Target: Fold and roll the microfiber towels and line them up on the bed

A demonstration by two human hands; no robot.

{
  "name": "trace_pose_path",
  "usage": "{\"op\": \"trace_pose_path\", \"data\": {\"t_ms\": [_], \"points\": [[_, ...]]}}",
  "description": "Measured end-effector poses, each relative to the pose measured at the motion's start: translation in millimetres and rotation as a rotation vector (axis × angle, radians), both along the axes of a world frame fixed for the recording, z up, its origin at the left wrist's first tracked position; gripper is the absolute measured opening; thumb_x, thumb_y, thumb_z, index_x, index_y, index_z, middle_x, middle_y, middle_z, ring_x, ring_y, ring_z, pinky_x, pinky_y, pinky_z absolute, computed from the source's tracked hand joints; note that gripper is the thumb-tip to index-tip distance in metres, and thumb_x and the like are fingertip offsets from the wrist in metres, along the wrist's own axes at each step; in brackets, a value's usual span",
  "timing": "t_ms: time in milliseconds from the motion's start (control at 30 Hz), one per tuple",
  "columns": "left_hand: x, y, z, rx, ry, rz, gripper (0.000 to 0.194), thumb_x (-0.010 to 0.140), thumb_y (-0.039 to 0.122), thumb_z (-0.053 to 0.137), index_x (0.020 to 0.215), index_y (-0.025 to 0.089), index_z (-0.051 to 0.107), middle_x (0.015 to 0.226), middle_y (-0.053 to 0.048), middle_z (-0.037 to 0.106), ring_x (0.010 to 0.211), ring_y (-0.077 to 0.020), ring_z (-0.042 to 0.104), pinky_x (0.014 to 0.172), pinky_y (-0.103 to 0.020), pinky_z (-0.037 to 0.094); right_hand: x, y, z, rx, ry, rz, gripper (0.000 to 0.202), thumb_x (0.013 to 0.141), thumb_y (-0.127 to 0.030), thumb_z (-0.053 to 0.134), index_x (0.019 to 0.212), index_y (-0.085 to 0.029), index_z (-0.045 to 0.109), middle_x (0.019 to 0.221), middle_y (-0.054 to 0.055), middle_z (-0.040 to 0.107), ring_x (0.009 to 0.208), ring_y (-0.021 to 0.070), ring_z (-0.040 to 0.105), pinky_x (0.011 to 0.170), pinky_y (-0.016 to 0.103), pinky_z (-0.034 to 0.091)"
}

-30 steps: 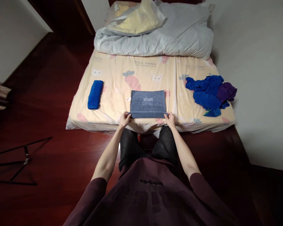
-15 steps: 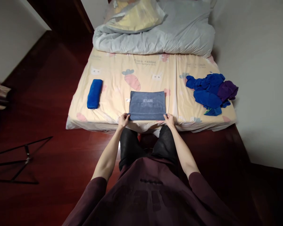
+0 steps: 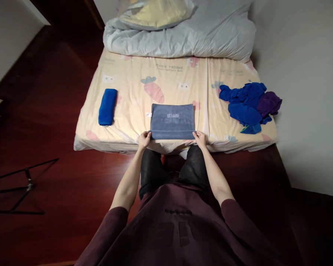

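Towel (image 3: pixel 172 120), long axis crosswise, extends away between left hand (image 3: pixel 144 140) and right hand (image 3: pixel 200 139); both, equally near, pinch its closest corners.

both forearms reaching forward, slightly converging | left hand (image 3: pixel 144 139) and right hand (image 3: pixel 200 139) pinching level, well apart, thumbs on top | lower fingers curling beneath, seemingly

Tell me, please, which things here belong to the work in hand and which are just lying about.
In hand:
gray-blue towel, near corners held by left hand and right hand
perhaps folded blue cloth and crumpled cloths

Lying about:
gray duvet
yellow bundle
black metal frame on floor
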State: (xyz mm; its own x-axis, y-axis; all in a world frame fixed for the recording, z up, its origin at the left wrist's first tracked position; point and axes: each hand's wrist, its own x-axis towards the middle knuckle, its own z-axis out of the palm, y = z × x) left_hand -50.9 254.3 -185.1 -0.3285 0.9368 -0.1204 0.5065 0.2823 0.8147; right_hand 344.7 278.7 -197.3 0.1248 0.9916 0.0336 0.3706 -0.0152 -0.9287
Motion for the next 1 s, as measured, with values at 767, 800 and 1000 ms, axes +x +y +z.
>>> {"op": "trace_pose_path", "data": {"t_ms": [767,800,1000], "points": [[2.8,-11.0,3.8,-0.002,-0.125,0.028,0.029,0.086,0.048,0.058,0.083,0.02,0.064,0.079,-0.004,0.071,0.082,-0.02,0.067,0.076,-0.028,0.053,-5.7,-5.1,7.5,-0.035,0.073,-0.106,0.049,0.077,-0.071,0.069,0.078,-0.023,0.06,0.076,0.008,0.072,0.078,0.024,0.072,0.074,0.034,0.058],[2.9,-11.5,4.3,-0.005,-0.133,0.03,0.029,0.086,0.048,0.058,0.083,0.02,0.064,0.078,-0.004,0.071,0.082,-0.0202,0.067,0.075,-0.028,0.053,-6.3,-6.1,9.5,-0.034,0.072,-0.107,0.049,0.077,-0.071,0.069,0.078,-0.023,0.059,0.076,0.008,0.072,0.079,0.0241,0.072,0.074,0.034,0.058],[5.0,-13.2,5.6,0.015,-0.119,0.045,0.028,0.086,0.046,0.06,0.086,0.019,0.067,0.086,-0.007,0.075,0.087,-0.0224,0.071,0.081,-0.031,0.055,-6.6,-9.7,15.9,-0.034,0.057,-0.098,0.048,0.078,-0.069,0.068,0.077,-0.023,0.059,0.075,0.008,0.071,0.076,0.0234,0.071,0.071,0.033,0.057]]}}
